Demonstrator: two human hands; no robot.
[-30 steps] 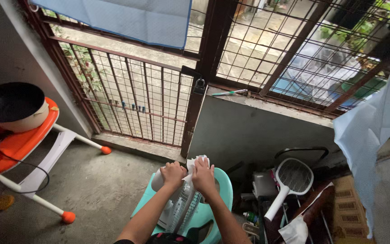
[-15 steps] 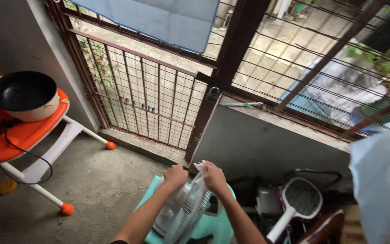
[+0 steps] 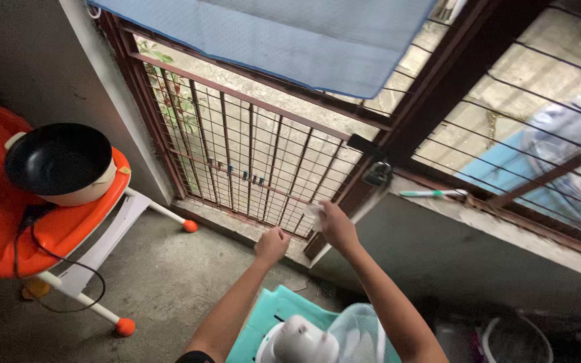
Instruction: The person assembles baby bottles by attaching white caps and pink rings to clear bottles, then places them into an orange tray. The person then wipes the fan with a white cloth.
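My left hand [image 3: 272, 243] is raised in a loose fist with nothing visible in it, just in front of the rust-red metal gate [image 3: 250, 154]. Beside it, my right hand [image 3: 334, 225] reaches higher, its fingers closed on a pale, thin, blurred object [image 3: 315, 210] that I cannot make out. A padlock [image 3: 376, 173] hangs on the gate post just above and right of that hand. Below my arms a white fan [image 3: 304, 339] with a round grille rests on a teal plastic base [image 3: 267, 316].
An orange high chair [image 3: 8, 222] at the left carries a black bowl in a cream pot [image 3: 58, 161], with a black cord hanging down. A blue cloth [image 3: 270, 33] drapes over the grille. A green toothbrush [image 3: 432, 193] lies on the ledge.
Both hands have left the fan and risen toward the gate and padlock. The view has moved closer and tilted up, so the fan now sits at the bottom edge.
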